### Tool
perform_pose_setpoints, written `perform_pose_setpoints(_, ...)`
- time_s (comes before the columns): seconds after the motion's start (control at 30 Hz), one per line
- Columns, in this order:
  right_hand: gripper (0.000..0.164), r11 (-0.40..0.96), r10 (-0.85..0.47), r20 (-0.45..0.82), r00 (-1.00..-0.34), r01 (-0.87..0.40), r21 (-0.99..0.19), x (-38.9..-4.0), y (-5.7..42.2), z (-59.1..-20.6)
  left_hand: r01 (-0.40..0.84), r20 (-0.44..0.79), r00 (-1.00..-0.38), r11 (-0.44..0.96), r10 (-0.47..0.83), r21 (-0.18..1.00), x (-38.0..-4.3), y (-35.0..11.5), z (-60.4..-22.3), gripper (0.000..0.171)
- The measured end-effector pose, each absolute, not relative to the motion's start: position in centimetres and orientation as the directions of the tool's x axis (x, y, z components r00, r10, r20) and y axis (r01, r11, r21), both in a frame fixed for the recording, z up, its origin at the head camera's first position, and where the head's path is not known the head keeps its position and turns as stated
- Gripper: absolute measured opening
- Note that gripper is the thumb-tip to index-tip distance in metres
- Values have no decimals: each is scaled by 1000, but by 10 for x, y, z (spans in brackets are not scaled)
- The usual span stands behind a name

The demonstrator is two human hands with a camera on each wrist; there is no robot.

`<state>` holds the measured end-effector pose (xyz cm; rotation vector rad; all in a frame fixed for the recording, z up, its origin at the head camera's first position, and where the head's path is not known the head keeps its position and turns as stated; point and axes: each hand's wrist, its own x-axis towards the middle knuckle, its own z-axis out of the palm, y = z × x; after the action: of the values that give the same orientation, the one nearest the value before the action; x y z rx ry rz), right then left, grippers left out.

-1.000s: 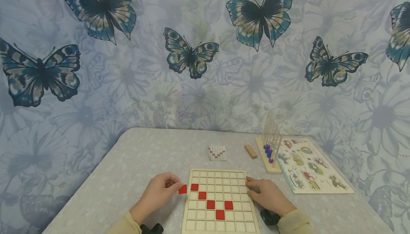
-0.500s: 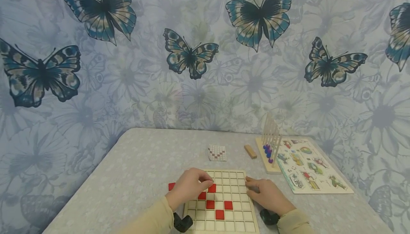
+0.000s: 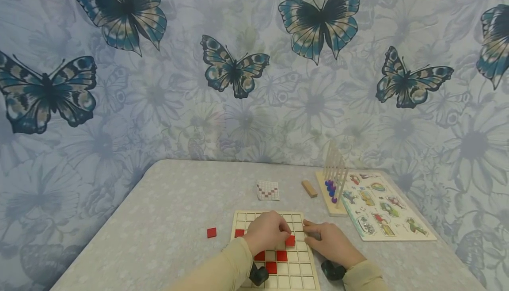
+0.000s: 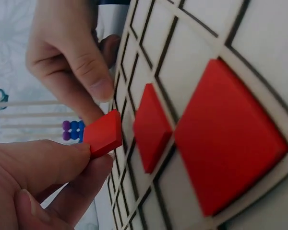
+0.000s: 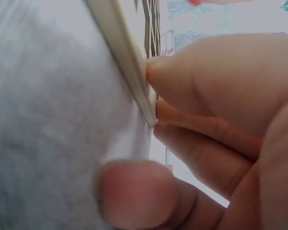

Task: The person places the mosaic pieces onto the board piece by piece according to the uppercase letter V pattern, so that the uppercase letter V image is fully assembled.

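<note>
A pale wooden grid board (image 3: 296, 268) lies on the table, with several red square tiles in its cells, such as one red tile (image 3: 271, 267) near the front. Over the board my left hand (image 3: 266, 231) pinches another red tile (image 4: 103, 134) between thumb and finger, tilted and raised off the grid in the left wrist view. My left hand and sleeve cover part of the board. My right hand (image 3: 333, 243) rests against the board's right edge; in the right wrist view its fingertips (image 5: 156, 72) touch the side of that edge.
One loose red tile (image 3: 211, 232) lies left of the board. Behind it are a small pattern card (image 3: 268, 190) and a wooden block (image 3: 309, 189). At right stand a rack of rods with blue and purple beads (image 3: 331, 189) and a picture puzzle board (image 3: 391, 211).
My left hand has carried the red tile rightward from beside the board to over its right part, uncovering the loose tile at left. The right hand stays at the board's edge.
</note>
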<state>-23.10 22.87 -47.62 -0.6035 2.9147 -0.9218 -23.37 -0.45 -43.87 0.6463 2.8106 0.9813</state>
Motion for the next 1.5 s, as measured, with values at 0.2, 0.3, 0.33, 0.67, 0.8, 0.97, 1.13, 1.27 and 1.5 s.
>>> perform_pose_setpoints(0.2, 38, 749, -362, 94, -928, -349, -563, -231, 227, -476, 391, 62, -898, 724, 436, 569, -234, 0, -445, 7)
perform_pose_setpoints(0.3, 38, 743, -370, 92, -924, -355, -567, -231, 227, -476, 397, 58, -895, 731, 442, 554, -233, 1, -446, 7)
perform_pose_setpoints(0.33, 38, 742, -373, 94, -923, -358, -566, -231, 228, -476, 400, 52, -893, 733, 448, 550, -233, 1, -445, 7)
perform_pose_setpoints(0.67, 38, 740, -386, 99, -917, -372, -561, -232, 231, -477, 398, 21, -891, 760, 453, 514, -231, 6, -448, 10)
perform_pose_setpoints(0.8, 37, 746, -373, 101, -922, -363, -559, -231, 230, -477, 397, 22, -895, 771, 446, 498, -231, 7, -448, 12)
perform_pose_setpoints(0.97, 36, 746, -367, 102, -924, -358, -561, -231, 229, -477, 395, 27, -900, 787, 435, 474, -230, 10, -445, 13)
perform_pose_setpoints(1.13, 37, 747, -370, 112, -922, -367, -555, -231, 230, -477, 398, 31, -895, 769, 444, 500, -227, 11, -443, 14)
perform_pose_setpoints(1.27, 37, 749, -364, 117, -924, -365, -553, -231, 230, -477, 405, 42, -886, 728, 462, 553, -221, 6, -440, 11)
perform_pose_setpoints(1.5, 39, 753, -354, 103, -930, -348, -559, -233, 228, -478, 394, 108, -897, 667, 428, 633, -209, -41, -415, 4)
